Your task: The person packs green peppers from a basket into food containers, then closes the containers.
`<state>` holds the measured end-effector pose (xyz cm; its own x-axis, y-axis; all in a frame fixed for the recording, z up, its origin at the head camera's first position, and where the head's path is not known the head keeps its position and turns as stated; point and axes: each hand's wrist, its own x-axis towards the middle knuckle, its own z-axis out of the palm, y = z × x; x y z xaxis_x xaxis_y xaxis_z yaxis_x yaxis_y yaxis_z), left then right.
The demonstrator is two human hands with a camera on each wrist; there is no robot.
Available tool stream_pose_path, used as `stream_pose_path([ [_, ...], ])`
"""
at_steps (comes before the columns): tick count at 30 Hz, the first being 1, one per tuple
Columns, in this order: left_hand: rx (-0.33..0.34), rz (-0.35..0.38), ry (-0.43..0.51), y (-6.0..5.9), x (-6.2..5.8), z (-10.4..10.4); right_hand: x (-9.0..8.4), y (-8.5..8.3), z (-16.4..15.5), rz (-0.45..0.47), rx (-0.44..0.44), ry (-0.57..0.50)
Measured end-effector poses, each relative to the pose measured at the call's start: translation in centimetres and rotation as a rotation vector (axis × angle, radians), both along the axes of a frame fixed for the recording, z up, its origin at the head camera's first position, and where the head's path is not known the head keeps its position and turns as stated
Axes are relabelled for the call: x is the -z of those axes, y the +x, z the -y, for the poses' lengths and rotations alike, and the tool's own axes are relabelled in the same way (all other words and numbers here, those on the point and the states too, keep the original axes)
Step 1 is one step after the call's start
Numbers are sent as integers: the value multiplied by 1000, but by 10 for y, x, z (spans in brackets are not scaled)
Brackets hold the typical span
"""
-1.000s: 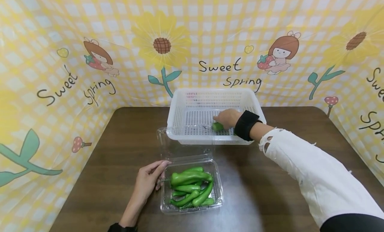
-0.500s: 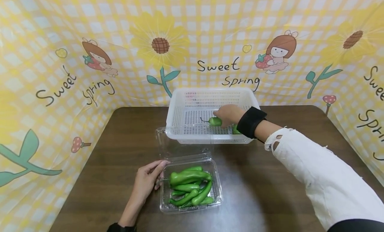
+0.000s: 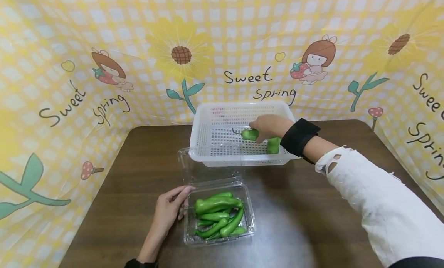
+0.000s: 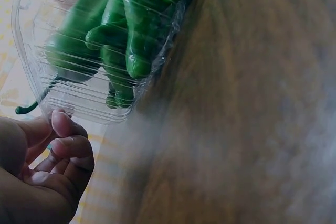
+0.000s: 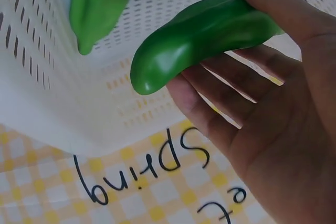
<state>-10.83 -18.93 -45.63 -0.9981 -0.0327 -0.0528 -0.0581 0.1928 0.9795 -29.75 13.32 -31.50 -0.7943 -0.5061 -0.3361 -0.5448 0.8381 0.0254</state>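
My right hand (image 3: 272,126) holds a green pepper (image 5: 178,45) over the white perforated basket (image 3: 202,131). Thumb on one side and fingers on the other grip it, its stem pointing left in the head view. Another green pepper (image 3: 273,145) lies in the basket under my wrist. With thumb and fingertips, my left hand (image 3: 167,207) pinches the left rim of a clear plastic box (image 3: 250,212). Several green peppers (image 3: 216,216) fill the box, and one stem (image 4: 34,104) pokes out over the rim beside my fingers.
The box's clear lid (image 3: 194,170) stands folded back, overlapping the basket's front in the head view. Everything rests on a dark wooden table (image 3: 138,168). A yellow checked cloth (image 3: 145,41) with printed flowers rises behind and at both sides.
My right hand has moved slightly back and to the right with its pepper, uncovering more of the pepper lying in the basket. The left hand keeps its place at the box.
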Motion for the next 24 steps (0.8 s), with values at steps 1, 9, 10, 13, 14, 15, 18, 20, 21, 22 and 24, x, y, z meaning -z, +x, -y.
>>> stream_pose_path([
  [1, -2, 0, 0, 0, 0, 0, -3, 1, -1, -1, 5, -1],
  [9, 1, 5, -6, 0, -1, -1, -15, 17, -16, 13, 39, -16],
  [10, -1, 5, -10, 0, 0, 0, -16, 19, -18, 14, 37, -31],
  [13, -4, 5, -16, 1, 0, 1, -17, 23, -25, 12, 35, -80],
  [14, -5, 4, -17, 1, 0, 1, -18, 25, -27, 10, 34, -94],
  [15, -6, 4, -19, 1, 0, 1, -19, 26, -30, 11, 35, -110],
  [18, -3, 1, -22, 0, 1, 1, -24, 34, -35, 13, 43, -137],
  [20, -2, -2, -26, 0, 1, 0, -28, 40, -38, 13, 51, -142],
  [21, -1, -2, -27, 0, 1, 0, -30, 43, -39, 13, 55, -142],
  [22, 1, -4, -27, -1, 1, 0, -32, 46, -40, 11, 57, -139],
  [24, 2, -9, -25, -1, 0, -1, -35, 53, -42, 4, 58, -139],
])
